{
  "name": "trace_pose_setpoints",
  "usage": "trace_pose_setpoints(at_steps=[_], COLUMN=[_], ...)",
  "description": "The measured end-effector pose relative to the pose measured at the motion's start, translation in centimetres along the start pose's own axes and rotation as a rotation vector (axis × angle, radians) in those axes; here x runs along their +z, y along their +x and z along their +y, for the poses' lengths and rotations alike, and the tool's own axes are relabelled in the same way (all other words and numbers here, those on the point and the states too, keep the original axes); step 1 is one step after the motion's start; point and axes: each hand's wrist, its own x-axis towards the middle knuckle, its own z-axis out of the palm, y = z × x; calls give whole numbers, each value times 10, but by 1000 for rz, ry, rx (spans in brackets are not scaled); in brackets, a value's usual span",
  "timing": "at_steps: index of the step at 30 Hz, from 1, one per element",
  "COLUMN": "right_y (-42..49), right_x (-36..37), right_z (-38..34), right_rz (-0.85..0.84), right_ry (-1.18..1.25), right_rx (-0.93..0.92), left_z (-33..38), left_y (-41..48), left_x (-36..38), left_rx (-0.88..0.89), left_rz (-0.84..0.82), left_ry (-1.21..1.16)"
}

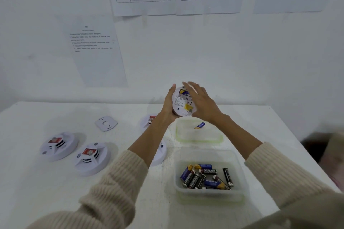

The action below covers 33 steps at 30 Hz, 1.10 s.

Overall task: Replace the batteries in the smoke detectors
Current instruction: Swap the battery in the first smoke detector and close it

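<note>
A: Facing the camera, the back of a round white smoke detector (182, 103) is held up above the far part of the white table (46, 191), in front of the wall. Its battery bay is open at the top, and a blue and yellow battery (184, 92) is seated inside. A yellow label is seen lower on the back.

B: How is it gripped?

A: The detector is cupped from the left by the left hand (168, 105), fingers curled round its rim, thumb raised along the edge. The right hand (202, 103) is spread over the right side, fingers loose and blurred; whether they press on the casing cannot be told.

B: What lies below?

A: A shallow clear container (200, 135) with a green rim is placed just under the hands, and a single blue battery (199, 125) is seen in it. Nearer the camera, a deeper clear tub (207, 196) is filled with loose batteries (203, 177), black and blue ones.

B: And to the left?

A: Two more detectors (58, 146) (91, 158) are laid face up on the left of the table, each marked with a red label. A detached white mounting plate (106, 123) is set beyond them. Two further detectors (149, 120) (160, 152) are partly hidden by the left forearm. Cream knitted sleeves (115, 182) are worn, and printed sheets (98, 50) are fixed to the wall.
</note>
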Motion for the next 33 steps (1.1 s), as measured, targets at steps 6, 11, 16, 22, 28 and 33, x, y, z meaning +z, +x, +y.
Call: trace_pose_setpoints(at_steps=[6,11,16,22,28,33], right_y=[1,8,9,10,12,14], right_x=[-9,-4,4,7,7,7], right_z=[-8,-20,-24,-24,-23,-19], right_rz=[-44,84,156,135,123,100], right_ry=[584,684,546,524,608,614], right_rx=[377,607,640,629,666,618], left_z=[-7,-15,-19,-23,-22,-22], left_y=[9,5,-1,3,-2,0], left_x=[-12,-4,5,-1,3,3], left_rx=[78,47,70,115,140,195], left_rz=[70,158,236,324,378,424], left_ry=[-3,9,99,173,357,426])
